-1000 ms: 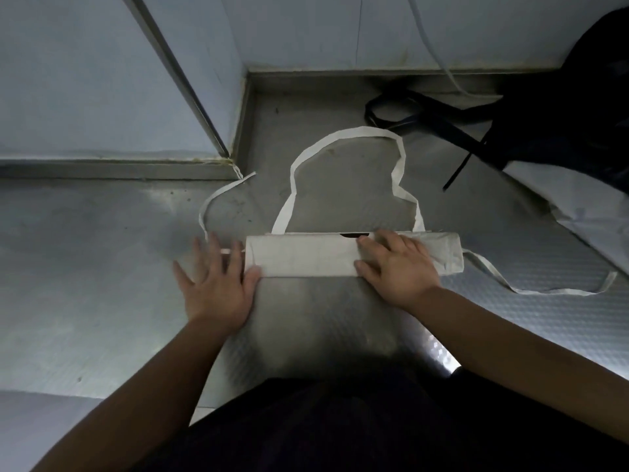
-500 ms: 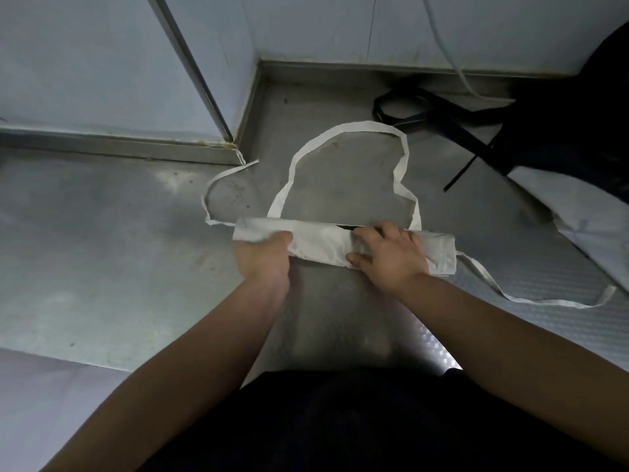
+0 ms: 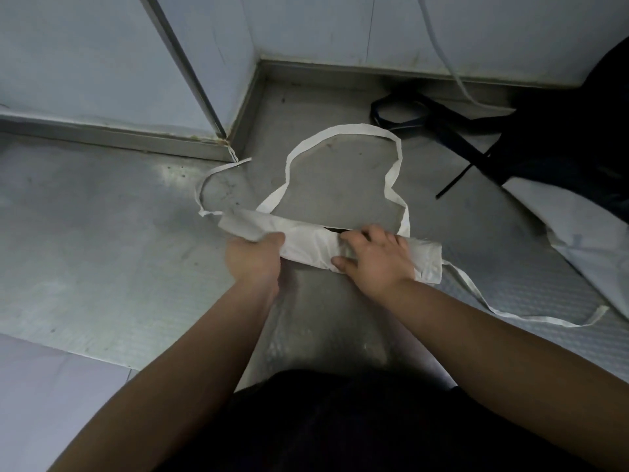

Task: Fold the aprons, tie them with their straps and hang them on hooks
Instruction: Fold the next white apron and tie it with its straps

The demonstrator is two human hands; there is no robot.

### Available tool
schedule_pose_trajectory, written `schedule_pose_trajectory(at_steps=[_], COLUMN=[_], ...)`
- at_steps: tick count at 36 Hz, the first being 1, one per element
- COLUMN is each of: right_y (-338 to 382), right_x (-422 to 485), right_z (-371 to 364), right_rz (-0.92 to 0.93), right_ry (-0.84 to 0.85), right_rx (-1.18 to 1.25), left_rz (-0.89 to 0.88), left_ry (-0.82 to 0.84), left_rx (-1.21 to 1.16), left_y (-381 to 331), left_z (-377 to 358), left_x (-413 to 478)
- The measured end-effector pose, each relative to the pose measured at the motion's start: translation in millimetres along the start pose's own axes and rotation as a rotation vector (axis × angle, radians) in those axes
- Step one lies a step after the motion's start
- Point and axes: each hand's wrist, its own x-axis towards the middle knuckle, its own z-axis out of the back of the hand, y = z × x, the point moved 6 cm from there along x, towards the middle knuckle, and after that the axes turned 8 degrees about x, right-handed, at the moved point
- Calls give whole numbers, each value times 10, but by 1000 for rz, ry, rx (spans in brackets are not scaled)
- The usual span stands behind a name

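A white apron (image 3: pixel 306 243), folded into a long narrow band, lies across the steel surface (image 3: pixel 102 250) in front of me. Its neck loop (image 3: pixel 343 129) curves away behind it. One waist strap (image 3: pixel 207 180) curls off at the left end and another (image 3: pixel 483 301) trails to the right. My left hand (image 3: pixel 253 258) grips the band's left part from below, thumb on top, and lifts that end slightly. My right hand (image 3: pixel 377 258) presses flat on the band's middle right, fingers spread.
A black apron (image 3: pixel 551 141) with dark straps lies bunched at the back right. Another white cloth (image 3: pixel 592 233) spreads along the right edge. Pale wall panels (image 3: pixel 85 63) form a corner behind the surface. A white cord (image 3: pixel 452 69) hangs down the back wall.
My left hand left the steel surface beside the band, took hold of the band's left end and raised it. The right hand stayed pressed on the band.
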Motion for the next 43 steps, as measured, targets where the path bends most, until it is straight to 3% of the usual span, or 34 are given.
schedule_pose_trajectory(at_steps=[3, 8, 12, 15, 25, 30, 33, 35, 39, 43], right_y=[-4, -3, -9, -10, 9, 60, 27, -51, -284, -493], right_x=[0, 3, -2, -2, -46, -84, -188, -343, -631, -728], right_z=[-4, -5, -10, -11, 2, 15, 72, 178, 296, 114], right_rz=[7, 8, 5, -5, -48, -101, -177, -315, -716, -1065], right_ry=[1, 1, 13, 15, -38, -58, -185, -379, -742, -867], right_rx=[-14, -23, -30, -35, -6, 30, 39, 85, 539, 1165], left_rz=[-457, -1011, -1235, -1338, -1213, -1040, -1062, -1073, -1087, -1102], left_ry=[-55, 22, -32, 96, 540, 687, 643, 633, 605, 592], left_rx=[461, 824, 1036, 1166, 1442, 1381, 1382, 1389, 1406, 1400], left_y=[-173, -121, -127, -71, -69, -87, -86, -71, -26, -22], left_z=[-11, -235, -283, -348, -385, -394, -394, -404, -415, -413], left_x=[-54, -86, -80, -33, 50, 36, 51, 55, 66, 69])
